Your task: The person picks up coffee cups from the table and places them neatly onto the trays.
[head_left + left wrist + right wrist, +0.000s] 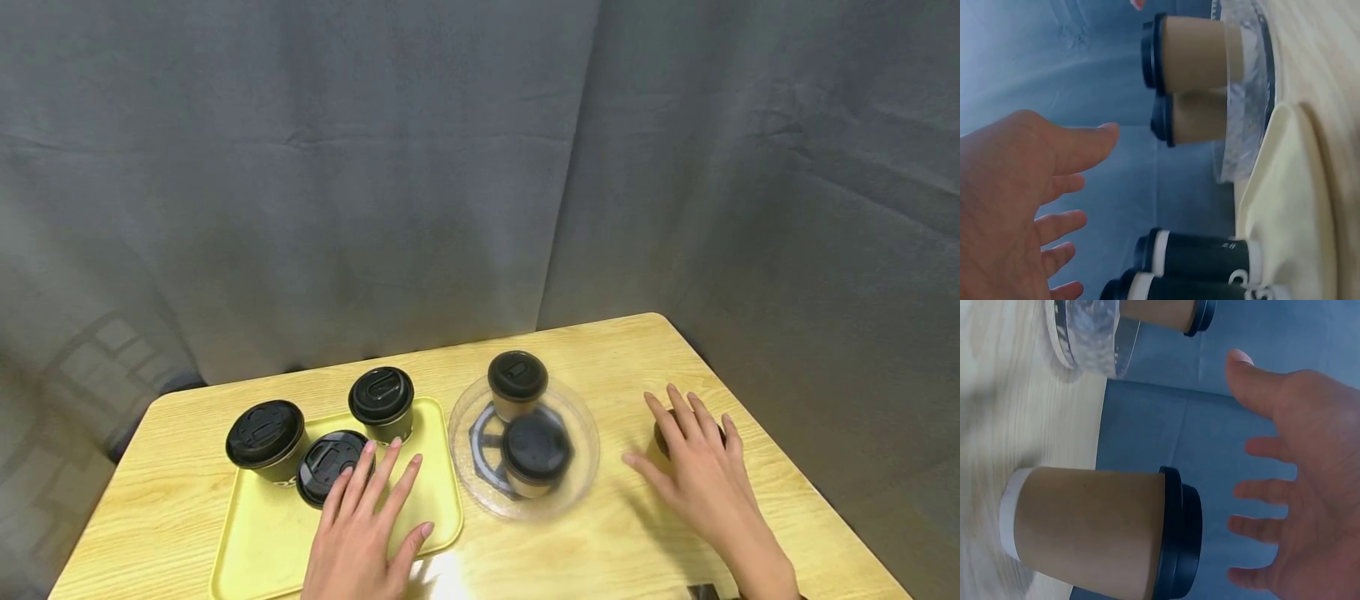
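Observation:
My left hand [358,537], fingers spread, hovers over the near part of a yellow tray [258,554]. Three dark cups with black lids stand on that tray: a left one [265,435], a middle one [328,467] close to my fingertips, and a back one [382,397]. On the right, my right hand [701,471] is held above a brown paper cup [1091,528] with a black lid, fingers extended and apart from it. In the head view this hand hides most of that cup.
Between the hands sits a round clear plastic container [588,450] holding two brown cups, a back one [517,377] and a front one [536,450], both black-lidded. Grey curtains [300,167] hang behind the wooden table [622,358] and along its right side.

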A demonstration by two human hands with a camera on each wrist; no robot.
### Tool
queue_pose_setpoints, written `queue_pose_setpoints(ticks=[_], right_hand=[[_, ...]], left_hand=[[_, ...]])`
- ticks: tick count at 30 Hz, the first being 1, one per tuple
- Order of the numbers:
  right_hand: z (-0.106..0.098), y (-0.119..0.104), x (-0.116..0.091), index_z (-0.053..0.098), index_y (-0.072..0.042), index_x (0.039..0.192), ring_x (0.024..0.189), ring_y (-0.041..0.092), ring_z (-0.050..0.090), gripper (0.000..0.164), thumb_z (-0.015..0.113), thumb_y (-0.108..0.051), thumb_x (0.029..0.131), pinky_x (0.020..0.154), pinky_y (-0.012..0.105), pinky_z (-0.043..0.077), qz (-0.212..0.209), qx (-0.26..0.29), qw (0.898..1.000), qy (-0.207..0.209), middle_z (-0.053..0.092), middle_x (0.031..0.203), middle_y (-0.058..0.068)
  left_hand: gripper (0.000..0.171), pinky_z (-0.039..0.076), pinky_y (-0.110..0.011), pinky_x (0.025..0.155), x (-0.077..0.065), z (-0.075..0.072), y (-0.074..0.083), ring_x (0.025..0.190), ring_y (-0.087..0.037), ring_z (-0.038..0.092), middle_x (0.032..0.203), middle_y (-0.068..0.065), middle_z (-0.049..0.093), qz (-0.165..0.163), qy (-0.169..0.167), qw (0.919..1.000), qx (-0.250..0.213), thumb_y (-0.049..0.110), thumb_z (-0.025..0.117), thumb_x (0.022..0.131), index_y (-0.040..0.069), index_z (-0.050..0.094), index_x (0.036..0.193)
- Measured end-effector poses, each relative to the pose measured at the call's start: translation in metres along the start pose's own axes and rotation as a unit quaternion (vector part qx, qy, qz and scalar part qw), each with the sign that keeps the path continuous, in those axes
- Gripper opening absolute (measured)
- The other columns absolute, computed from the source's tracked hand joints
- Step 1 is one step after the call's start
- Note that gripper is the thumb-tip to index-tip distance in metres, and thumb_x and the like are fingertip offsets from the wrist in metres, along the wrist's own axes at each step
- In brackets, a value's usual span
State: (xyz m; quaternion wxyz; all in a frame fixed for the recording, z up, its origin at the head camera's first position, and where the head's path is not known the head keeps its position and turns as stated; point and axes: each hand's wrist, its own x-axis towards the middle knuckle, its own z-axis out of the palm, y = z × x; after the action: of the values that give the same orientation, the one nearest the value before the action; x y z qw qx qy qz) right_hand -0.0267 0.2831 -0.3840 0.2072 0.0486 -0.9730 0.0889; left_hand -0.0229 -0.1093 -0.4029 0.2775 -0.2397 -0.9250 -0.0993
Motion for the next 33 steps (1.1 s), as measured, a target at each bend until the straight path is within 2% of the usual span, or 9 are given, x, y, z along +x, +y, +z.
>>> queue_pose_setpoints(ticks=[3, 7, 11, 15, 19, 25, 29, 33], right_hand=[[0.002, 0.004, 0.003, 0.039, -0.017, 0.149, 0.135, 0.048, 0.035, 0.083, 0.071, -0.053, 0.082, 0.102, 0.075, 0.021, 0.004, 0.001, 1.000, -0.006, 0.040, 0.149, 0.024], [0.005, 0.009, 0.006, 0.039, -0.017, 0.148, 0.135, 0.048, 0.035, 0.083, 0.071, -0.055, 0.081, 0.101, 0.076, 0.021, 0.008, -0.003, 1.000, -0.009, 0.040, 0.149, 0.025], [0.009, 0.014, 0.007, 0.040, -0.016, 0.147, 0.133, 0.050, 0.035, 0.083, 0.071, -0.055, 0.080, 0.099, 0.076, 0.022, 0.016, -0.007, 1.000, -0.014, 0.041, 0.148, 0.026], [0.011, 0.018, 0.007, 0.042, -0.015, 0.146, 0.131, 0.053, 0.035, 0.082, 0.070, -0.057, 0.080, 0.098, 0.077, 0.022, 0.032, -0.010, 0.999, -0.023, 0.040, 0.147, 0.027], [0.013, 0.022, 0.007, 0.042, -0.014, 0.145, 0.131, 0.054, 0.034, 0.082, 0.069, -0.058, 0.081, 0.099, 0.077, 0.021, 0.041, -0.009, 0.999, -0.032, 0.039, 0.148, 0.028], [0.017, 0.025, 0.003, 0.044, -0.013, 0.143, 0.130, 0.053, 0.034, 0.080, 0.070, -0.057, 0.081, 0.096, 0.076, 0.024, 0.044, -0.007, 0.998, -0.033, 0.040, 0.146, 0.028], [0.020, 0.027, 0.002, 0.046, -0.012, 0.142, 0.128, 0.054, 0.037, 0.078, 0.070, -0.056, 0.082, 0.095, 0.075, 0.026, 0.051, -0.004, 0.998, -0.025, 0.042, 0.145, 0.028], [0.021, 0.028, 0.002, 0.048, -0.011, 0.139, 0.125, 0.055, 0.039, 0.076, 0.072, -0.054, 0.081, 0.095, 0.074, 0.028, 0.057, -0.001, 0.998, -0.014, 0.043, 0.144, 0.028]], left_hand=[[0.062, 0.023, -0.044, 0.108, 0.002, 0.005, 0.004, 0.143, -0.027, 0.032, 0.150, -0.005, 0.047, 0.006, -0.013, 0.9999, 0.000, 0.062, 0.037, 0.096, 0.023, 0.051, 0.142], [0.068, 0.018, -0.039, 0.112, 0.005, 0.011, 0.010, 0.141, -0.029, 0.036, 0.151, -0.005, 0.046, 0.017, -0.021, 0.9996, -0.007, 0.055, 0.059, 0.082, 0.023, 0.051, 0.142], [0.071, 0.007, -0.031, 0.122, 0.009, 0.016, 0.015, 0.140, -0.030, 0.038, 0.151, -0.006, 0.045, 0.024, -0.024, 0.9993, -0.013, 0.051, 0.067, 0.078, 0.022, 0.051, 0.141], [0.072, -0.007, -0.025, 0.124, 0.011, 0.021, 0.020, 0.139, -0.031, 0.041, 0.151, -0.006, 0.046, 0.033, -0.036, 0.9987, -0.017, 0.050, 0.072, 0.077, 0.022, 0.052, 0.141], [0.072, 0.004, -0.027, 0.123, 0.012, 0.027, 0.026, 0.140, -0.030, 0.042, 0.151, -0.005, 0.046, 0.028, -0.053, 0.9979, -0.025, 0.050, 0.073, 0.078, 0.022, 0.052, 0.141], [0.068, 0.041, -0.038, 0.110, 0.010, 0.033, 0.030, 0.141, -0.028, 0.042, 0.151, -0.005, 0.046, 0.004, -0.103, 0.9923, -0.068, 0.046, 0.071, 0.081, 0.021, 0.051, 0.141], [0.062, 0.046, -0.043, 0.107, 0.010, 0.038, 0.034, 0.139, -0.030, 0.044, 0.148, -0.009, 0.049, 0.005, -0.133, 0.9854, -0.106, 0.039, 0.071, 0.084, 0.018, 0.053, 0.140], [0.055, 0.049, -0.045, 0.103, 0.010, 0.044, 0.040, 0.135, -0.033, 0.048, 0.144, -0.012, 0.052, 0.027, -0.143, 0.9795, -0.139, 0.034, 0.071, 0.086, 0.016, 0.057, 0.136]])
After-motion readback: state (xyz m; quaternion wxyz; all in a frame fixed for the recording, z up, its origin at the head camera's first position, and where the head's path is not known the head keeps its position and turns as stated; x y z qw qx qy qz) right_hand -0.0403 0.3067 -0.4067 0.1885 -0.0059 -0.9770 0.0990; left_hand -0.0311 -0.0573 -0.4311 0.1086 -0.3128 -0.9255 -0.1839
